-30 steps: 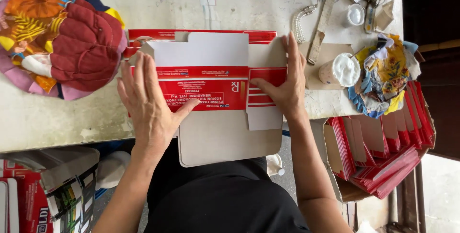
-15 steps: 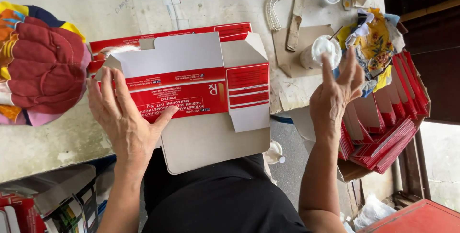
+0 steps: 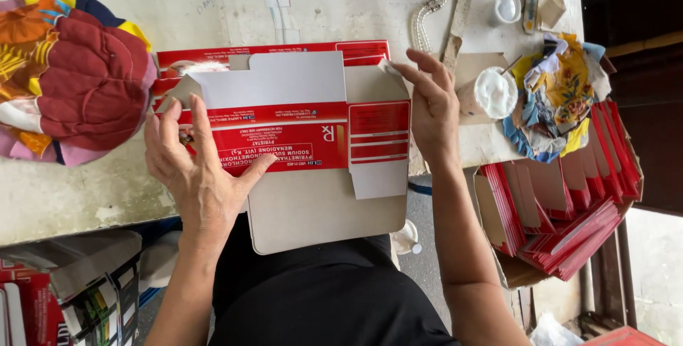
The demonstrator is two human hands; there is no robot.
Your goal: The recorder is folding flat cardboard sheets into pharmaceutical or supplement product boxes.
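Note:
A flat, unfolded red and white carton blank (image 3: 299, 125) lies on a grey cardboard sheet (image 3: 320, 211) at the table's near edge. My left hand (image 3: 196, 168) presses flat on the blank's left end, fingers spread. At the blank's right end my right hand (image 3: 430, 108) rests with its fingertips on the upper right flap (image 3: 380, 79). Neither hand grips anything.
A heap of coloured cloth (image 3: 67, 76) sits at the left of the stained table (image 3: 85, 189). A small white cup of paste (image 3: 494, 93), rags (image 3: 558, 93) and small tools lie at the right. A box of stacked red carton blanks (image 3: 569, 204) stands beside my right arm.
My right hand has come back from the paste cup at the right and now rests on the blank's right end. The left hand has stayed pressed on the left end.

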